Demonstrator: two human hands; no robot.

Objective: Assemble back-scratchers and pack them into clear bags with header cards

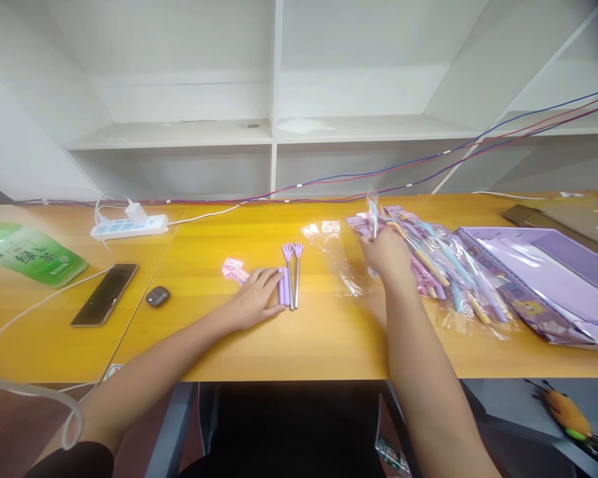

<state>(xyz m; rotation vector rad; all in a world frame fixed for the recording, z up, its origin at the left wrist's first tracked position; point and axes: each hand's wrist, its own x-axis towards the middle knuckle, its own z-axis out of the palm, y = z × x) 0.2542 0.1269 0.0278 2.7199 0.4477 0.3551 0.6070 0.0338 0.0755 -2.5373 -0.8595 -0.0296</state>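
Note:
My left hand (254,299) lies on the table, fingers stretched out and thumb apart, its fingertips touching two short purple handle tubes (284,289). Beside the tubes lie two back scratchers (293,275) with purple hand-shaped heads and bare metal rods. Pink paper cards (235,270) lie just behind my left hand. My right hand (387,252) is closed around a light-blue back scratcher in clear wrap (373,216), held upright; its lower part is mostly hidden. Right beside that hand is a pile of wrapped back scratchers (443,255) in purple, blue and yellow.
Clear plastic wrappers (341,262) lie between my hands. A purple box (568,265) stands on the right. To the left are a phone (104,295), a small dark case (158,296), a green bottle (34,255) and a power strip (129,226). Cables run along the back.

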